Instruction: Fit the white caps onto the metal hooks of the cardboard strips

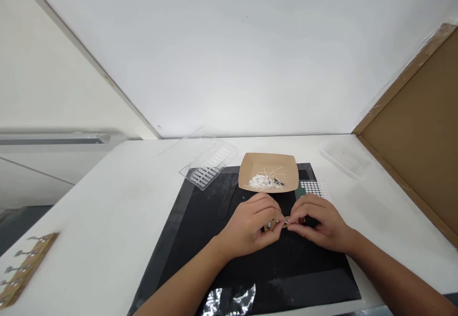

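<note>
1. Fingertips (281,219) of left hand (252,223) and right hand (318,220), nearly meeting, narrowly pinch a small brown piece (272,223) above the black mat (200,220), right of its centre.
2. Dotted sheet (315,190): across the mat's right edge.
3. Cardboard tray (254,164): mat's far edge; contains white scraps (262,181).
4. Clear case (206,169): across the mat's far left corner.
5. Clear container (345,159): near the worktop's (118,220) far right corner.

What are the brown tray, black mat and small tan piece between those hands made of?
Brown tray: probably matt cardboard, from its kraft colour and thin walls.
Black mat: perhaps dull rubber or plastic; glare near the front edge suggests glossy film.
Small tan piece: maybe wood or card by colour; too small and covered to judge finish.
</note>
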{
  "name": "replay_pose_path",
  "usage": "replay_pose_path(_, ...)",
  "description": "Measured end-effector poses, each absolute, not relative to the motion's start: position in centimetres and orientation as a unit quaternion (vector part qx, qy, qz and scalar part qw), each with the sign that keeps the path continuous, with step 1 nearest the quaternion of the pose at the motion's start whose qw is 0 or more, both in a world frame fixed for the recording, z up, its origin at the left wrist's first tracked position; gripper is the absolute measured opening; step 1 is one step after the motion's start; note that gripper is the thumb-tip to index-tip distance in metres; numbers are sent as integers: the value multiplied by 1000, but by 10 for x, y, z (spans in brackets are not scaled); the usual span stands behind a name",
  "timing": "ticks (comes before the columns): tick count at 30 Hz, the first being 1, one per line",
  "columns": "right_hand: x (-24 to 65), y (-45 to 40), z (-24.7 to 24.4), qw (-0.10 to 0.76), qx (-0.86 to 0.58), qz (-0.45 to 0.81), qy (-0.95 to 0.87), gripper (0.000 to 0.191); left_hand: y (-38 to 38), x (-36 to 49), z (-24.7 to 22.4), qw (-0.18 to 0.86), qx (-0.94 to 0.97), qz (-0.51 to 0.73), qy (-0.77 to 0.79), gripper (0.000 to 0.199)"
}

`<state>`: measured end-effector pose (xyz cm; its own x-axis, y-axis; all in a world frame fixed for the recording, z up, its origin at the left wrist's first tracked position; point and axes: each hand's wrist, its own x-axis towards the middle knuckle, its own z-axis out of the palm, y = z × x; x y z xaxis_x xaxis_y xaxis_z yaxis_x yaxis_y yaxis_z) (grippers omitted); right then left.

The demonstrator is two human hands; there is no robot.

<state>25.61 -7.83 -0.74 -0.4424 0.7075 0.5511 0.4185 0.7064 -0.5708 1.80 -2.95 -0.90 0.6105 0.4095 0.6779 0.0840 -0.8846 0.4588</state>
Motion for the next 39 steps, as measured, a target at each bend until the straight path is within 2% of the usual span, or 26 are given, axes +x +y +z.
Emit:
replay_pose_path(17, 253, -80, -7, 402, -339, 199, -827, 2, -31, 19, -10, 209, 871, 421, 144, 12)
replay_pose_path(25, 252, -83, -8, 373, -357, 206, -831, 4, -31, 20, -8, 202, 871, 422, 149, 12)
replay_pose_path(39, 250, -83, -9, 314, -380, 180, -851, 16, -29, 17, -13, 193, 882, 404, 148, 4)
